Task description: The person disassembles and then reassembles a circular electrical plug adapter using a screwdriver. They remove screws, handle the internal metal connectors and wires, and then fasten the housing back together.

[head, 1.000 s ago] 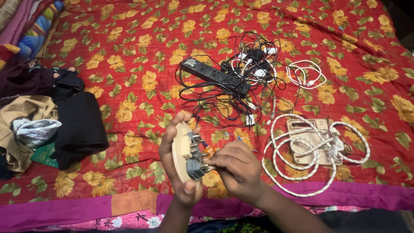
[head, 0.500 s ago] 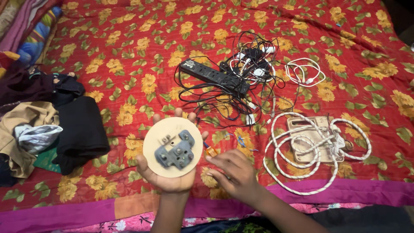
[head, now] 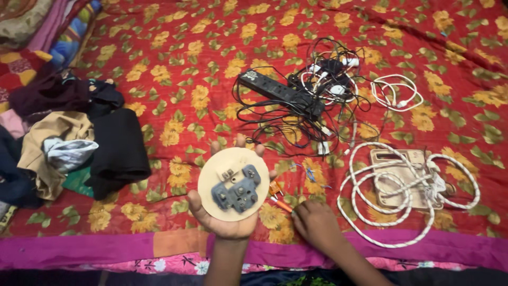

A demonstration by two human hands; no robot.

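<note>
My left hand [head: 225, 222] cups the round socket plate [head: 234, 182] flat; right hand [head: 316, 225] pinches the orange screwdriver [head: 280, 203], best lifted gently

Round beige socket plate [head: 234, 184] with grey fittings, face up, orange screwdriver [head: 280, 204] beside it

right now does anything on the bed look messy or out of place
Yes. The black power strip lies in a knot of tangled black and white cables, and clothes sit in a crumpled heap at the left. The left hand holds a round board with its grey socket parts exposed; the right hand touches an orange screwdriver.
</note>
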